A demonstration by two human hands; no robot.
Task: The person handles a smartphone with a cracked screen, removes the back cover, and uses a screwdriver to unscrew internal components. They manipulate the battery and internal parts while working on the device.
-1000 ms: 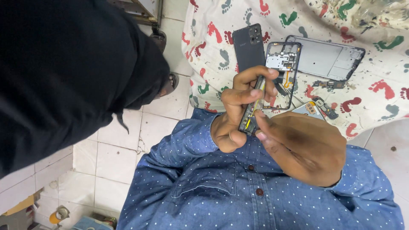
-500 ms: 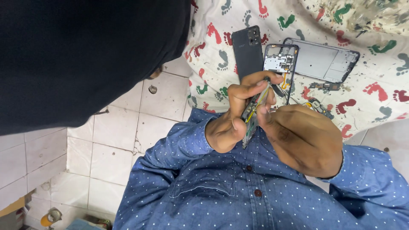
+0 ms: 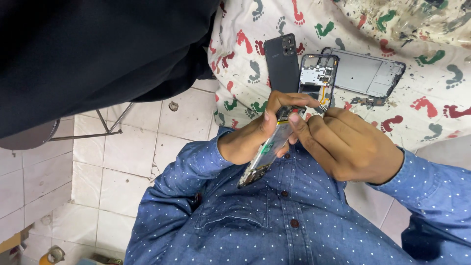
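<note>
Biggest thing in view is the footprint-print cloth (image 3: 431,73) over the bench, with the tiled floor (image 3: 122,152) off to the side and a dark garment (image 3: 88,54) filling the top corner. On the cloth sit the open phone frame (image 3: 368,73), a second opened piece with its metal shield showing (image 3: 318,73), and the dark back cover (image 3: 283,61) just beside it.

The board (image 3: 267,149) is up off the cloth, held in front of the blue dotted shirt (image 3: 274,221). The left hand (image 3: 255,135) is closed around its upper part, thumb on one face and fingers wrapped behind. The right hand (image 3: 351,145) has its fingertips pinched at the board's top end; whether they hold a small tool or part I can't tell.

My take on doing this well: keep the holding hand on the edges, not the chips, and work the top end gently so nothing bends.

Long axis runs diagonally: the top end points up toward the cloth, the bottom end down toward the shirt.
</note>
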